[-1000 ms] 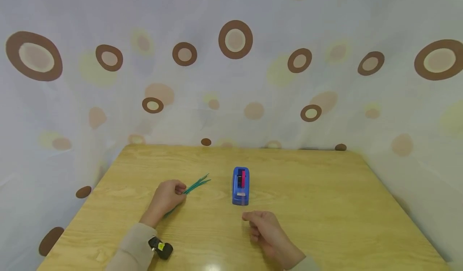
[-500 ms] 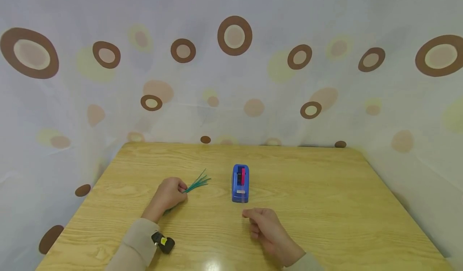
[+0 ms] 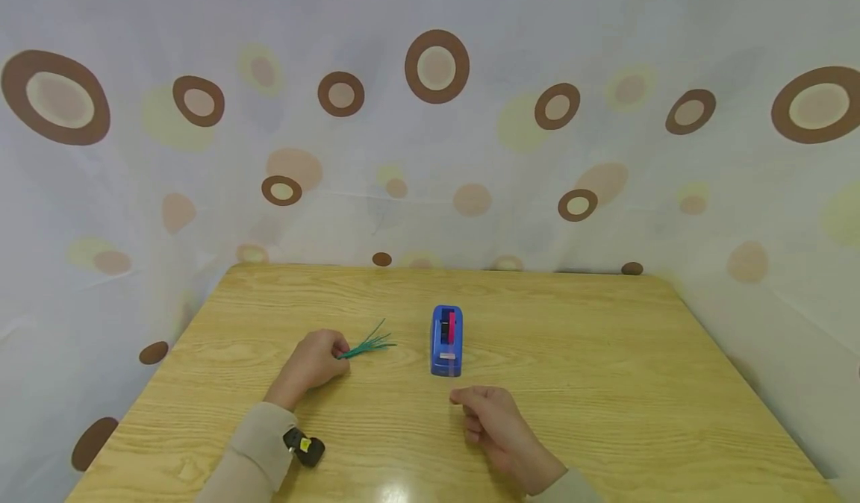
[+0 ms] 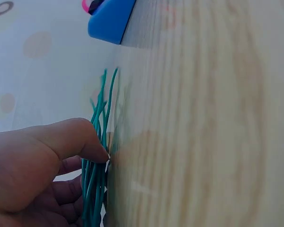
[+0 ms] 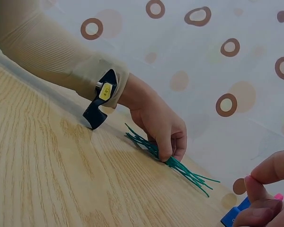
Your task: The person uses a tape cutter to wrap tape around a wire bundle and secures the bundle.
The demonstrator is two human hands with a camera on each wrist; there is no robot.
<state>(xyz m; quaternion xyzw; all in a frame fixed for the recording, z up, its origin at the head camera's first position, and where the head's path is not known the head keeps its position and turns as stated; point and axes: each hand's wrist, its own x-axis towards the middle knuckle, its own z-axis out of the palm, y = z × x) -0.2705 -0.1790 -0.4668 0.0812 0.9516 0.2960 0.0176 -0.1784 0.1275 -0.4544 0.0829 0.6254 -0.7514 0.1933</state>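
My left hand [image 3: 314, 361] rests low over the wooden table and pinches a bundle of thin green wires [image 3: 366, 348] between thumb and fingers. In the left wrist view the thumb presses across the wires [image 4: 95, 175]; their far tips fan out towards a blue tape dispenser [image 3: 438, 365]. The dispenser holds a pink-cored roll [image 3: 452, 329]. A faint clear strip of tape [image 3: 452, 369] comes off its cutter towards my right hand [image 3: 497, 432], whose thumb and forefinger pinch its end. The other right fingers are curled under, as the right wrist view shows.
The light wooden table [image 3: 591, 369] reaches back to a pale curtain [image 3: 497, 145] printed with brown rings and spots. A black wrist strap with a camera mount [image 3: 305, 447] sits on the left sleeve, close above the table.
The green wires have turned in my left fingers, so their tips spread wider and point more to the right. My right hand and the dispenser hold their places; the head view tilted slightly.
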